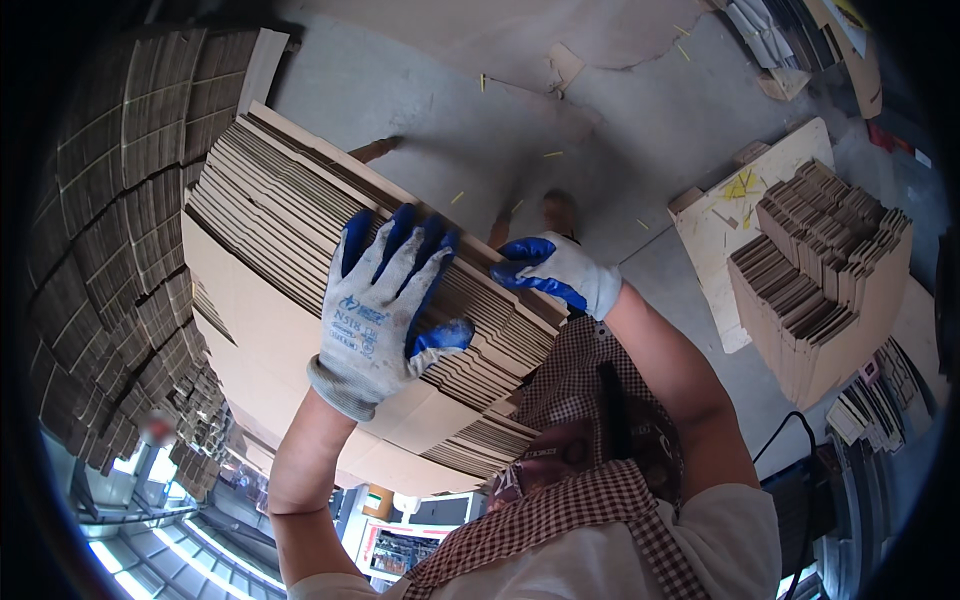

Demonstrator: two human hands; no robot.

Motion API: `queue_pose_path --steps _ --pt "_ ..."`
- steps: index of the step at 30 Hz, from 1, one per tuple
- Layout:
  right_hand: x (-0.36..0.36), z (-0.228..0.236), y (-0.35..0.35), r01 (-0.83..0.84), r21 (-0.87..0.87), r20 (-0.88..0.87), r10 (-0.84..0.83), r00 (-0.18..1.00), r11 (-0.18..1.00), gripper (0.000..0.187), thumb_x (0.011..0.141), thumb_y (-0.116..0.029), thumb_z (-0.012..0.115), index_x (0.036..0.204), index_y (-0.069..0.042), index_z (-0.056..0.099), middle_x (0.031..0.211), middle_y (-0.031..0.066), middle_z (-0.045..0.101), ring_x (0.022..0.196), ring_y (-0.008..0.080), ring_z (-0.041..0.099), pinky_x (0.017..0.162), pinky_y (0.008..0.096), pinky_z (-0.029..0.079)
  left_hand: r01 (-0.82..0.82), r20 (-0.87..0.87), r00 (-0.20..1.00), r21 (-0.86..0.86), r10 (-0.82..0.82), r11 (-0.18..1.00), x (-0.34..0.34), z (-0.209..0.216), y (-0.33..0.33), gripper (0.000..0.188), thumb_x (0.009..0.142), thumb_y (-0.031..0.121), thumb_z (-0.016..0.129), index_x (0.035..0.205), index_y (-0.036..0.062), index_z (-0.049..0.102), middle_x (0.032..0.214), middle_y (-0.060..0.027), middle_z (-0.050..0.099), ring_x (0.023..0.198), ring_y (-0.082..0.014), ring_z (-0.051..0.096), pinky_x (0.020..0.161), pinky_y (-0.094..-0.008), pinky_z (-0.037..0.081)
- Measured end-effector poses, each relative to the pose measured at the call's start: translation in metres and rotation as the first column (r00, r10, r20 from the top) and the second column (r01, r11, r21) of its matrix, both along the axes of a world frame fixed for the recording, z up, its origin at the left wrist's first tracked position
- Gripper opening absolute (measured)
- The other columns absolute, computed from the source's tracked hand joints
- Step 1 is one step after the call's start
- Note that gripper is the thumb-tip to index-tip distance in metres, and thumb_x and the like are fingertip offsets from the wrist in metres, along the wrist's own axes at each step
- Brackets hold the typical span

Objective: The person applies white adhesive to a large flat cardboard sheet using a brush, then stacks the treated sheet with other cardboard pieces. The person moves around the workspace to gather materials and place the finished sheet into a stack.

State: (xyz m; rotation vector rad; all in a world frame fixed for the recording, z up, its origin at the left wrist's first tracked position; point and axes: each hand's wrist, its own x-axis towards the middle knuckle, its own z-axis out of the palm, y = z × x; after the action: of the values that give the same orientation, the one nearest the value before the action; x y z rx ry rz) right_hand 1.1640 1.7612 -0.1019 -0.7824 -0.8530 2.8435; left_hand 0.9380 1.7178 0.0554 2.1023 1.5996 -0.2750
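Note:
A long stack of flattened brown cardboard sheets (290, 190) stretches diagonally in front of me, its many edges showing. On top of these edges lies my left hand (380, 300), in a grey work glove with blue-coated palm and fingertips. Its fingers are spread across the sheets and the thumb sticks out to the right. My right hand (560, 275), gloved the same way, is at the stack's right-hand side. Its bent fingers and thumb close on the edge of an outer cardboard sheet (510, 293); the fingertips are partly hidden.
Tall piles of bundled cardboard (130, 150) stand along the left. At right, another cardboard stack (830, 260) stands beside a pale board (720, 220) with yellow strap scraps. More scraps lie on the grey floor (430, 110). A checked apron (560, 510) covers my front.

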Motion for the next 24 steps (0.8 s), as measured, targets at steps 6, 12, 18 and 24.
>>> queue_pose_path --steps 6,12,18,24 --pt "-0.003 -0.002 0.009 -0.124 0.219 0.054 0.115 0.992 0.968 0.029 0.091 -0.021 0.068 0.103 0.005 0.069 0.088 0.0101 0.071 0.079 0.014 0.065 0.074 0.0265 0.052 -0.01 -0.003 1.0 -0.005 0.01 1.0 0.003 0.001 0.002 0.079 0.091 0.07 0.035 0.137 0.0081 0.054 0.14 -0.0174 0.052 0.136 -0.0369 0.041 0.116 -0.0551 0.02" --pt "-0.004 0.01 0.01 -0.105 0.162 0.112 0.087 0.99 0.981 0.021 0.089 -0.016 0.069 0.1 0.002 0.069 0.081 0.0057 0.068 0.075 0.0095 0.062 0.072 0.0253 0.051 0.014 0.013 1.0 -0.028 -0.014 1.0 0.004 0.0 0.005 0.081 0.089 0.07 0.037 0.134 0.0054 0.055 0.137 -0.0183 0.053 0.136 -0.0383 0.04 0.116 -0.0558 0.019" --pt "-0.007 0.03 0.004 -0.098 0.395 0.219 0.01 0.976 0.913 0.018 0.086 -0.008 0.07 0.1 0.003 0.067 0.084 0.0102 0.071 0.074 0.0131 0.066 0.071 0.0273 0.053 0.012 0.031 0.999 0.003 -0.012 1.0 0.01 -0.007 0.001 0.076 0.083 0.072 0.046 0.125 0.0112 0.064 0.127 -0.0143 0.059 0.129 -0.036 0.048 0.115 -0.0601 0.023" --pt "-0.008 0.037 0.002 -0.111 0.469 0.275 -0.025 0.961 0.876 0.018 0.084 -0.008 0.072 0.099 0.002 0.068 0.085 0.013 0.071 0.073 0.0159 0.068 0.071 0.028 0.055 0.025 0.041 0.999 0.02 -0.025 1.0 0.006 -0.005 -0.001 0.071 0.082 0.068 0.049 0.122 0.0116 0.065 0.126 -0.013 0.059 0.128 -0.0353 0.049 0.112 -0.0614 0.027"
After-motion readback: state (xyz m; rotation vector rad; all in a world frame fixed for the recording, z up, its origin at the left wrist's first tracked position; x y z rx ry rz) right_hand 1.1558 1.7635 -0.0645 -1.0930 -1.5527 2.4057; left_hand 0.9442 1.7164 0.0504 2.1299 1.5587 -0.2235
